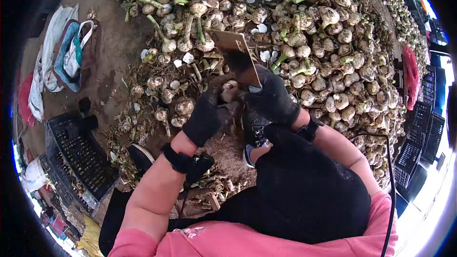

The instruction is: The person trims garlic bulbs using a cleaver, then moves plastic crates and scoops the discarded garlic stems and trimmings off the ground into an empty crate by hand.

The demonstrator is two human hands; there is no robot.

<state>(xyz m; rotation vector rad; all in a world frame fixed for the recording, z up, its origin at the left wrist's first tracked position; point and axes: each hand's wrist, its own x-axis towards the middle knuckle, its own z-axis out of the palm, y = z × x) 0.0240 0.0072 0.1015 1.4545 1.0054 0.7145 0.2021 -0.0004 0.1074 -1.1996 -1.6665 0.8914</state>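
Observation:
My left hand point(208, 113), in a dark glove, is closed around a pale, dirt-marked bulb point(229, 86) above the floor in front of my legs. My right hand point(273, 99), also gloved, grips a wide-bladed cleaver point(235, 56). Its blade points up and away to the left, above and beside the bulb. The cleaver's handle is mostly hidden by my fingers. Bulbs with thick green stems point(200, 31) lie just beyond my hands, with white cut pieces point(188, 58) scattered among them.
A large heap of trimmed bulbs point(342, 76) spreads to the right. Black plastic crates point(83, 154) stand at lower left, more crates point(419, 128) at far right. Sacks point(52, 57) lie at left, a red net bag point(411, 77) at right. A cable point(391, 181) hangs beside my right arm.

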